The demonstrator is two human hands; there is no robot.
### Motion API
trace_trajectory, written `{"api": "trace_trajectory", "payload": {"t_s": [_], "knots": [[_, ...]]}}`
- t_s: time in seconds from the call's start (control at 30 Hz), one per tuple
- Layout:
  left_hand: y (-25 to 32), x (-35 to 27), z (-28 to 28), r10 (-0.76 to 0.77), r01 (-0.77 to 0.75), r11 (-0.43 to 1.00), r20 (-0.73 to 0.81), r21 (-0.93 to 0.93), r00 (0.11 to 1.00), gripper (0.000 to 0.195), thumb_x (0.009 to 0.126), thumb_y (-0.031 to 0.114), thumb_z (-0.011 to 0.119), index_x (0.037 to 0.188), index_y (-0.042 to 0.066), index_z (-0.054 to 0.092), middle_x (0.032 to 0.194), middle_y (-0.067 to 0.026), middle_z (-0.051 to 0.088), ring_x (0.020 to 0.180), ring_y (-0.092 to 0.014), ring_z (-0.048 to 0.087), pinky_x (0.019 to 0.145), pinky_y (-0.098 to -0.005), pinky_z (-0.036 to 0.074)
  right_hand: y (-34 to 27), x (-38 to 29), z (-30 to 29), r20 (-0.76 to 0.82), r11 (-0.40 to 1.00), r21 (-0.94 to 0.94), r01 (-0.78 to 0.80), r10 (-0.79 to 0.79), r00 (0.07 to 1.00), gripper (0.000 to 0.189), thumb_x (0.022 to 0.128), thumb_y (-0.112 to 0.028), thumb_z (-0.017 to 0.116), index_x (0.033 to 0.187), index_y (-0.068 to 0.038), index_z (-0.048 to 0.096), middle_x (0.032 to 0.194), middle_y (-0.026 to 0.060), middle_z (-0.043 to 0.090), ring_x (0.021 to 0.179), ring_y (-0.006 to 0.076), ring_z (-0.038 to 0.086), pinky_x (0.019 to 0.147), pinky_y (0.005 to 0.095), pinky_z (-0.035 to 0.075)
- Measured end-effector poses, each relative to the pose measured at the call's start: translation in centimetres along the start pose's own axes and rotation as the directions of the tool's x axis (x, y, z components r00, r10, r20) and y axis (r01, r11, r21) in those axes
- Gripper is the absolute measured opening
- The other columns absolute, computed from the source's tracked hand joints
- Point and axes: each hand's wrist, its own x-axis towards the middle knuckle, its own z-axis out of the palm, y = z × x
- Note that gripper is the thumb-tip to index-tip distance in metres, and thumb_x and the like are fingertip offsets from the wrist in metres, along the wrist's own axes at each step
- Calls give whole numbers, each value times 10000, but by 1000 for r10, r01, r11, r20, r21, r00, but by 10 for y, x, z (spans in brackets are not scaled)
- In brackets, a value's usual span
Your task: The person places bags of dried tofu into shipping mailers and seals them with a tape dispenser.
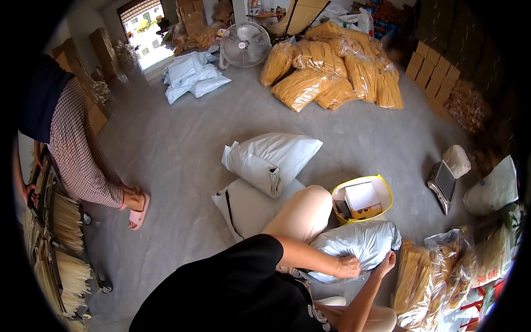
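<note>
A stuffed silvery-white plastic mailing bag (352,242) lies before me, beside my raised left knee. My left hand (348,267) is closed in a fist on the bag's near side, gathering its plastic. At the bag's right end, my right hand (388,262) grips the edge with bent fingers. Creases run across the film between the two hands. The bag's contents are hidden. Just beyond it stands a yellow-rimmed bin (388,191) holding white paper sheets (363,196) and small boxes.
Two filled mailers (271,159) lie stacked by my knee. A digital scale (442,186) stands right, above bagged tan strips (415,278). At left a person (79,137) grips a wheeled rack (62,249). A floor fan (244,45) and bagged bundles (332,66) stand farther off.
</note>
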Motion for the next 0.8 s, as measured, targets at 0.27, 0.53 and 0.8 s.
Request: {"api": "trace_trajectory", "payload": {"t_s": [0.27, 0.53, 0.8], "knots": [[-4, -4, -5, 16, -16, 999, 2, 36, 1000, 102, 653, 107, 529, 616, 39, 596, 570, -74, 591, 559, -188, 587, 474, -327, 449, 12, 2, -2, -50, 998, -48, 35, -37, 998, 125, 834, -63, 536, 732, -1, 499, 673, -11, 439, 616, 84, 372, 557, 246, 336], [-11, -7, -39, 45, -44, 999, 98, -18, 994, 102, 692, 88, 500, 729, 9, 552, 606, -117, 569, 545, -209, 594, 442, -326, 469, -13, -2, 6, -255, 991, -77, -111, 88, 963, 195, 850, -134, 526, 954, 30, 543, 771, 73, 574, 672, 139, 515, 636, 268, 428], [-12, -5, -49, -49, 72, 994, 251, -83, 967, 86, 706, 18, 498, 780, 19, 542, 721, -171, 591, 676, -292, 623, 553, -379, 501, -123, -45, 37, -275, 888, -362, 283, -392, 878, 420, 895, -122, 426, 1269, 21, 300, 1284, 200, 343, 1220, 323, 313, 1017, 372, 236]]}}
